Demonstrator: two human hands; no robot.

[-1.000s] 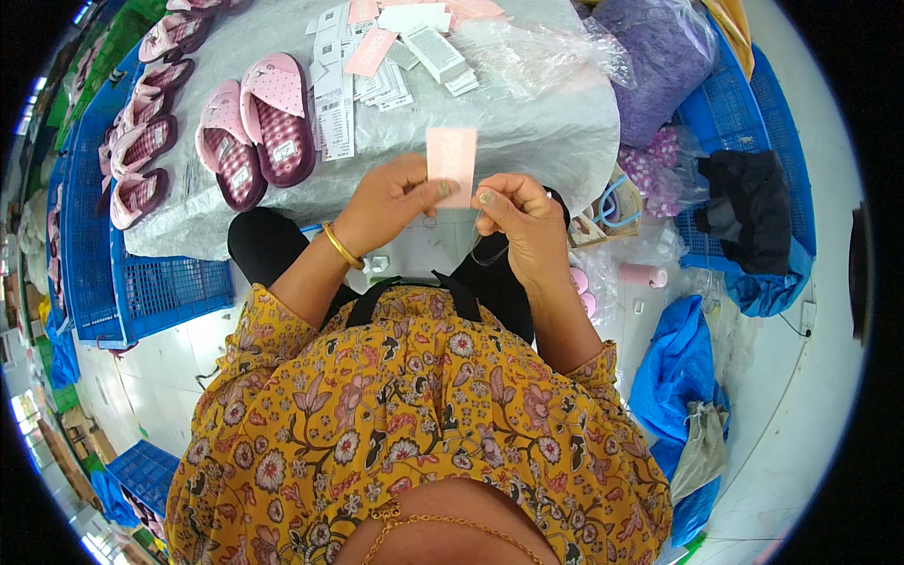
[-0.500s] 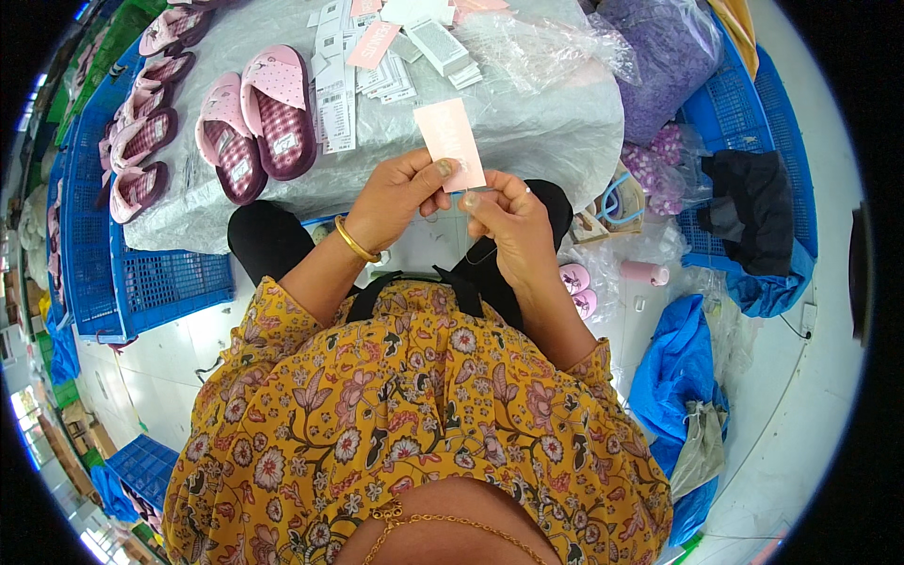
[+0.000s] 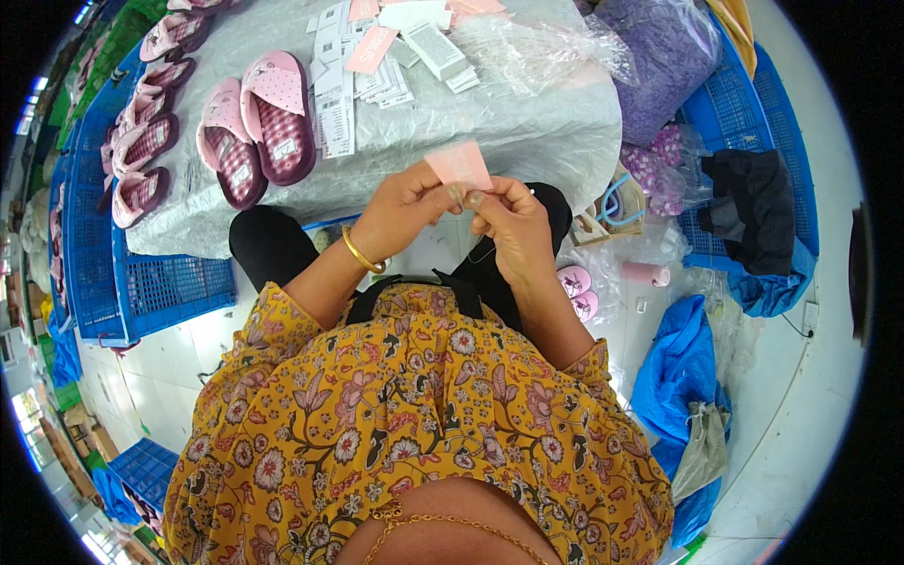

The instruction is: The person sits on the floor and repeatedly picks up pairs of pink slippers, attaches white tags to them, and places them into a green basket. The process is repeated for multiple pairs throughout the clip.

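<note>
A pale pink hang tag [image 3: 460,166] is held up in front of me, just past the near edge of the covered table. My left hand [image 3: 411,207] pinches its lower left part between thumb and fingers. At the tag's lower right corner, the closed fingertips of my right hand [image 3: 513,224] press close to those of the left. A thin dark line hangs below the right hand; its upper end is hidden. Left of the hands, a pair of pink slippers [image 3: 275,121] with checked insoles lies on the table.
Loose paper labels [image 3: 336,113] and pink tags [image 3: 371,49] lie at the table's far middle, beside clear plastic film [image 3: 537,55]. More slippers [image 3: 143,141] line the left edge. Blue crates [image 3: 179,281] flank the table. A cardboard box [image 3: 617,202] sits at right.
The tag has tipped from nearly upright to a flatter, foreshortened angle. Both hands stay close together, with the left fingers shifted slightly toward the tag's lower edge.
</note>
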